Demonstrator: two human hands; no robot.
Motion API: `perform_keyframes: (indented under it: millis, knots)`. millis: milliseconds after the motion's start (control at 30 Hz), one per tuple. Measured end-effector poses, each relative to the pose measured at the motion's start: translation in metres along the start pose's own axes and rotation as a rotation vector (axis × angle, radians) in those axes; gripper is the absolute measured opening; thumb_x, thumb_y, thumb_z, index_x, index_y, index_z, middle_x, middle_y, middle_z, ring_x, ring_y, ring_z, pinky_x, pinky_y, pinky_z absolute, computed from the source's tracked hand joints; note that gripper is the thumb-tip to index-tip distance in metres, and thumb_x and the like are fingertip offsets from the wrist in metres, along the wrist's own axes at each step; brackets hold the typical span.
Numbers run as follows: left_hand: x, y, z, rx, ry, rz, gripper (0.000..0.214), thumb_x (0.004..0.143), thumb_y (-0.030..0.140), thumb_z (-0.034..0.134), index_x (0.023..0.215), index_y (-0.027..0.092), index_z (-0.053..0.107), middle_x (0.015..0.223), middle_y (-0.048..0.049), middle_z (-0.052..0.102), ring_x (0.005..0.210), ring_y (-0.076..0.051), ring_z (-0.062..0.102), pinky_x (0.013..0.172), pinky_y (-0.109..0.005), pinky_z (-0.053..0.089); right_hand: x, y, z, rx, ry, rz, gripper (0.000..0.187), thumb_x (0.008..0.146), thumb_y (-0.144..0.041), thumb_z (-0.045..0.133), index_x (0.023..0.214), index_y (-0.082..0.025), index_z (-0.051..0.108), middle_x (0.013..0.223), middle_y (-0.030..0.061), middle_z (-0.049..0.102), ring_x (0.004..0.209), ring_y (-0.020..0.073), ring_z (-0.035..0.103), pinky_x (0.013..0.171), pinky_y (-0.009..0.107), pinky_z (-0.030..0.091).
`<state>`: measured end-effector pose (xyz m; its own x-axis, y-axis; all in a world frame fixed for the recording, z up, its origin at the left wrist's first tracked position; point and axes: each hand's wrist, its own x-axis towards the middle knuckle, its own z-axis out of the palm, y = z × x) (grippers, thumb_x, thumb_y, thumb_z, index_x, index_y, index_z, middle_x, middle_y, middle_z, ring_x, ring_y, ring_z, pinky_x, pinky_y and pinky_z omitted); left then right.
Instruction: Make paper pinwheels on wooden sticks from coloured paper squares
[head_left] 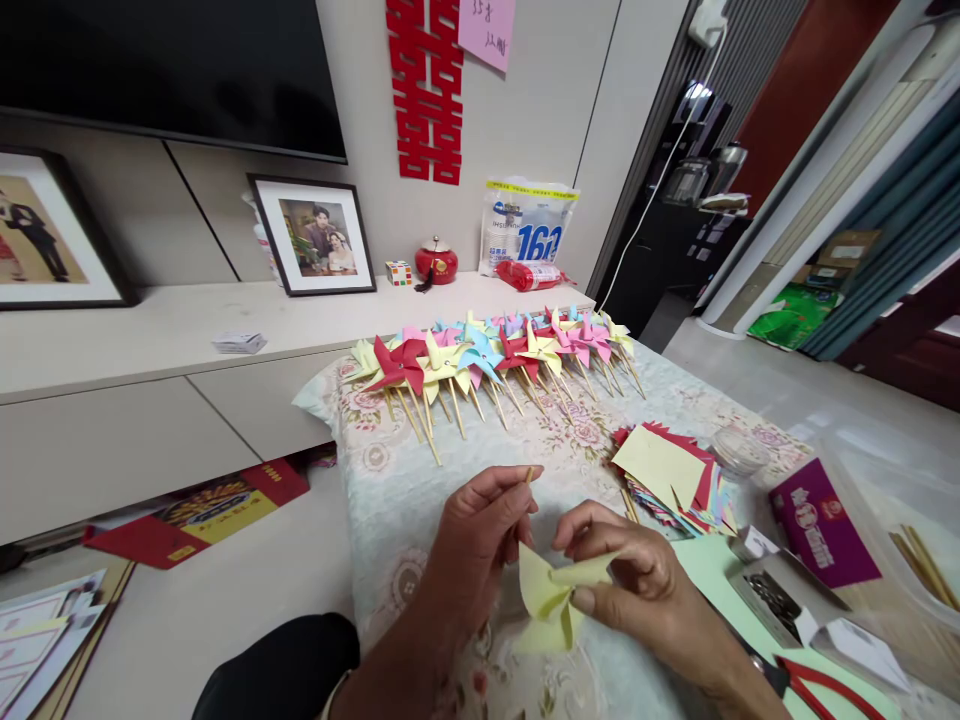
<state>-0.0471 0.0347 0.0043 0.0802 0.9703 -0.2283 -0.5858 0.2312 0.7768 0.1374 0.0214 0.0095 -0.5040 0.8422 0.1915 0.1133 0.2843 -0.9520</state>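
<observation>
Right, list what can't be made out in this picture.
All in the head view:
Wooden stick: only its tip shows; the left hand hides the rest.
Pale yellow paper pinwheel: the right hand covers part of one side.
Red-handled tool: the right forearm hides its head; the bottom edge cuts a handle.
Dark pieces in the open white cardboard box: too small to identify.
Rear coloured paper pinwheels: overlapped by front ones.
</observation>
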Motion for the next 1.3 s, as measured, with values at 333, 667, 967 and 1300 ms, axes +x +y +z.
perform_keyframes:
  millis: [333,667,967,1300]
  knots:
    - [-0.005,-0.006,0.006,-0.027,-0.105,-0.064,0.023,0.070,0.035,0.080,0.082,0.015,0.078,0.061,0.0014,0.059,0.047,-0.003,0.044,0.047,-0.017,0.032,0.001,-0.015,0.010,-0.376,0.147,-0.363,0.015,0.085,-0.007,0.057,0.086,-0.019,0.066,0.087,0.0075,0.066,0.081,0.0190,0.064,0.068,0.031,0.051]
    - [-0.005,-0.012,0.008,0.019,-0.164,-0.098,0.028,0.067,0.039,0.083,0.081,0.016,0.075,0.056,0.0028,0.055,0.049,-0.006,0.043,0.048,-0.020,0.033,-0.001,-0.015,0.008,-0.399,0.274,-0.414,0.016,0.084,-0.005,0.059,0.086,-0.019,0.065,0.080,0.0066,0.065,0.073,0.0192,0.062,0.064,0.034,0.050]
    - [-0.010,-0.010,0.007,0.088,-0.200,-0.085,0.023,0.069,0.036,0.083,0.077,0.017,0.073,0.060,0.0023,0.060,0.053,-0.008,0.047,0.053,-0.021,0.036,-0.004,-0.013,0.011,-0.479,0.355,-0.502,0.017,0.083,-0.005,0.060,0.091,-0.018,0.067,0.081,0.0078,0.065,0.074,0.0206,0.061,0.068,0.038,0.050]
    - [-0.013,-0.011,0.005,0.225,-0.238,0.131,0.010,0.074,0.028,0.078,0.074,0.019,0.074,0.064,0.0011,0.060,0.057,-0.009,0.046,0.053,-0.022,0.037,-0.008,-0.016,0.012,-0.467,0.373,-0.507,0.015,0.085,-0.011,0.058,0.095,-0.020,0.067,0.084,0.0082,0.066,0.079,0.0226,0.063,0.069,0.039,0.050]
